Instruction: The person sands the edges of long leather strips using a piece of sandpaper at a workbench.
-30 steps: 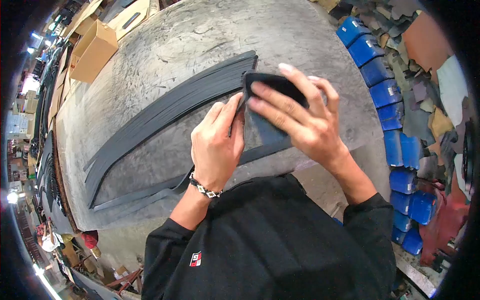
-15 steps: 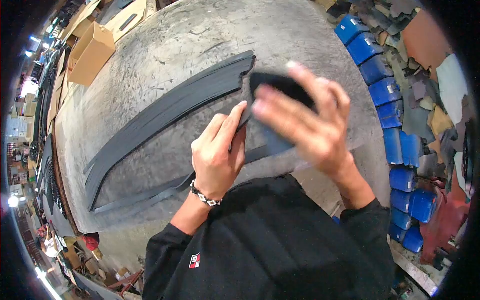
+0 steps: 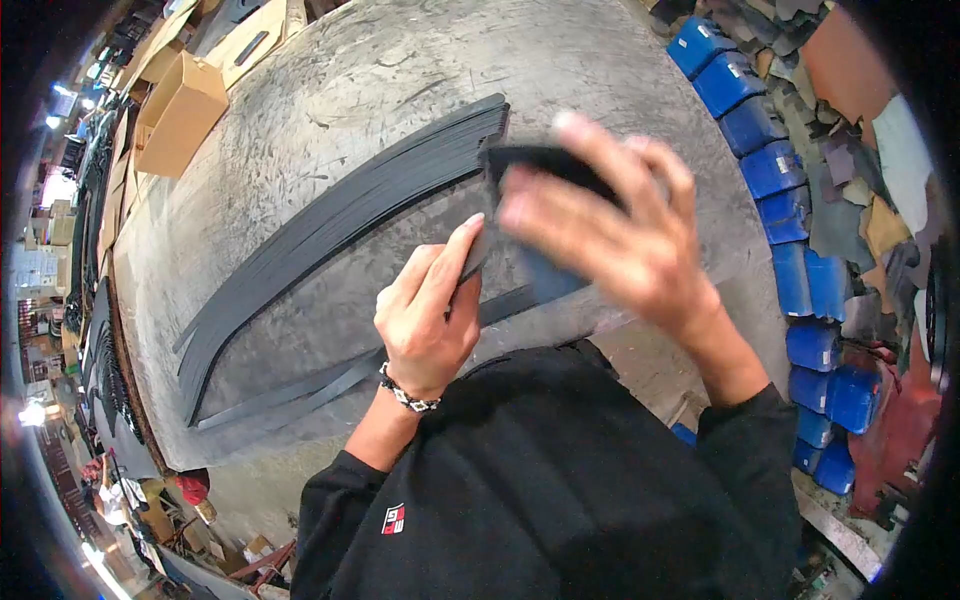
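Observation:
My left hand point(image 3: 425, 325) pinches a dark, narrow strip point(image 3: 474, 264) between thumb and fingers, its end pointing up and away from me. Smeared by motion, my right hand point(image 3: 645, 245) is closed around a black, pad-like piece point(image 3: 552, 160) just right of the strip's end. Dark blue shows beneath those fingers; blur hides the exact kind of piece. Beyond both hands, a curved stack of black strips point(image 3: 340, 220) lies on the grey worktable point(image 3: 400, 60). Loose strips point(image 3: 310, 392) lie between that stack and my body, passing behind my left wrist.
Blue plastic bins point(image 3: 755, 125) line the table's right side, with leather-like scraps point(image 3: 860, 190) beyond them. An open cardboard box point(image 3: 185, 115) stands at the far left. Another person point(image 3: 120, 497) is in the background at lower left.
The strip's end in my left hand has dipped slightly and moved left. My right hand and its black piece have shifted a little left, still blurred. The view has tilted slightly.

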The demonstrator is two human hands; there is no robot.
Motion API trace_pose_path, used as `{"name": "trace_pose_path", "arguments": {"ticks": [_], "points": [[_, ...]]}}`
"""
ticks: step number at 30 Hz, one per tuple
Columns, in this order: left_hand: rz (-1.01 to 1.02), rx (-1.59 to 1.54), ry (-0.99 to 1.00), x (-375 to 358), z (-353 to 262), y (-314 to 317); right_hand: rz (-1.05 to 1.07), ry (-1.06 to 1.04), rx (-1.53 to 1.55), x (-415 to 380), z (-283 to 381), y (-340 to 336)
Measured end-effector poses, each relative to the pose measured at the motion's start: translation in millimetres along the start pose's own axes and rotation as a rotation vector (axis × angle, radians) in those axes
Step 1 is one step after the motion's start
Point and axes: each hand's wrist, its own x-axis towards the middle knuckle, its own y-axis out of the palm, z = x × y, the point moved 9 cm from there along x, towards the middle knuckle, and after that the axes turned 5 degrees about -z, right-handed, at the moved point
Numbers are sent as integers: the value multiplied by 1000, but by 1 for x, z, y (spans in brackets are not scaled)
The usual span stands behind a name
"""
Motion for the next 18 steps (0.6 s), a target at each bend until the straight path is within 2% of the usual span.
{"name": "trace_pose_path", "arguments": {"ticks": [2,3,5,8,11,13,18], "points": [[25,-49,-42,1,0,-2,95,81,-97,-2,-41,18],[-9,-29,-31,1,-1,-3,67,87,-80,-3,-36,10],[-65,-9,0,2,-1,-6,20,88,45,11,-4,-16],[-93,-34,61,-2,-5,-11,10,-71,93,14,42,-26],[-19,-33,26,-5,0,-12,55,4,48,9,-1,-3],[-46,-64,64,-7,-4,-14,86,71,-35,4,-24,7],[-136,-58,120,-14,-3,-22,25,-70,189,17,53,-35]]}}
